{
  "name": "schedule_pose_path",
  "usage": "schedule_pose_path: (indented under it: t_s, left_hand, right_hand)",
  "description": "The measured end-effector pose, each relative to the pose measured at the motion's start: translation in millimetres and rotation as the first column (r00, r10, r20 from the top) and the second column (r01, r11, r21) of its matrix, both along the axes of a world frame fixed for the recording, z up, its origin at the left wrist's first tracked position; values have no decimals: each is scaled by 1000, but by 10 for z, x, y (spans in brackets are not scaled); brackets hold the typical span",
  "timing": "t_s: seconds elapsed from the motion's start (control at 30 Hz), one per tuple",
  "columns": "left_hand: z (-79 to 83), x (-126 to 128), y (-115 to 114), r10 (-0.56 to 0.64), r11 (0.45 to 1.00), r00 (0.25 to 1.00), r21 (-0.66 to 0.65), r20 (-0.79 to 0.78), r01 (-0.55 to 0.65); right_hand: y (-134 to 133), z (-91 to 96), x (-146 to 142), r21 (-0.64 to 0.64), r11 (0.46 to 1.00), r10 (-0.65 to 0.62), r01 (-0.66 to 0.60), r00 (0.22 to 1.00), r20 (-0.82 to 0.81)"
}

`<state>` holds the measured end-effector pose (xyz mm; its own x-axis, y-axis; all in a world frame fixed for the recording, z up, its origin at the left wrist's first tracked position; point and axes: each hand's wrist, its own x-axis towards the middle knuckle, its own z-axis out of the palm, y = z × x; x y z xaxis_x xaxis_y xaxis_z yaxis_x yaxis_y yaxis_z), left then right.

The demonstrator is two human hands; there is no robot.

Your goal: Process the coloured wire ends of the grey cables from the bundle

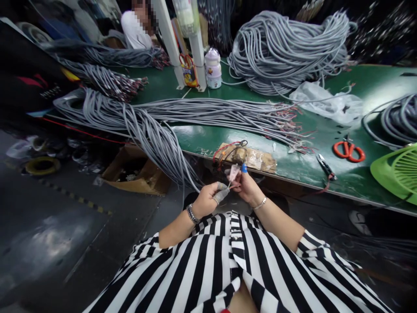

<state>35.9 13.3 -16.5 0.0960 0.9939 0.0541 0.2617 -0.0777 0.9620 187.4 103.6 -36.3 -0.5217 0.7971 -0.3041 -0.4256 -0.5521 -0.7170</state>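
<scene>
In front of my chest, just off the table's edge, both hands meet at a thin cable end (230,184). My left hand (206,201), with grey covers on its thumb and finger, pinches the cable. Closed around the pale pinkish wire ends is my right hand (249,188), which has a blue finger cap. The exact grip is small and partly hidden by the fingers. Right beyond them, a worn board (260,158) with a small device and red and black leads lies at the table edge. A bundle of grey cables (159,139) hangs over the edge to the left.
Grey cables with stripped ends (228,114) lie across the green table (368,182). A big cable coil (283,50) stands behind. Orange-handled scissors (348,151), cutters (325,166), a green basket (395,171) and a plastic bag (329,102) are right. A cardboard box (137,174) is lower left. Another person sits behind.
</scene>
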Motion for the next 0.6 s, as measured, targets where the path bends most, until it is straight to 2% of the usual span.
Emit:
schedule_pose_path:
  t_s: [0.1,0.17,0.23,0.33,0.4,0.47,0.53,0.6]
  left_hand:
    - [-14,-72,-114,-41,999,996,18,-85,43]
    - [-91,-149,-184,-86,996,976,19,-201,92]
    - [-216,-242,-226,-147,988,918,-22,-368,150]
    - [-387,-386,-215,-242,970,775,-136,-584,200]
    - [-399,-464,-155,-293,955,736,-160,-610,248]
    - [-286,-520,-47,-295,952,781,-99,-551,290]
    - [-67,-558,122,-202,968,855,36,-478,249]
    - [196,-591,365,-28,967,876,209,-482,146]
  right_hand:
    - [-50,-47,102,66,997,37,-39,999,27]
    - [-97,-83,198,134,988,63,-77,993,103]
    - [-151,-104,307,219,971,52,-98,977,209]
    - [-200,-64,496,404,912,-80,-69,937,341]
    - [-169,13,656,568,820,-210,-67,888,408]
    - [-60,108,847,714,698,-386,-45,817,429]
    - [125,191,1044,838,545,-610,14,692,385]
    - [342,240,1209,908,418,-779,21,523,346]
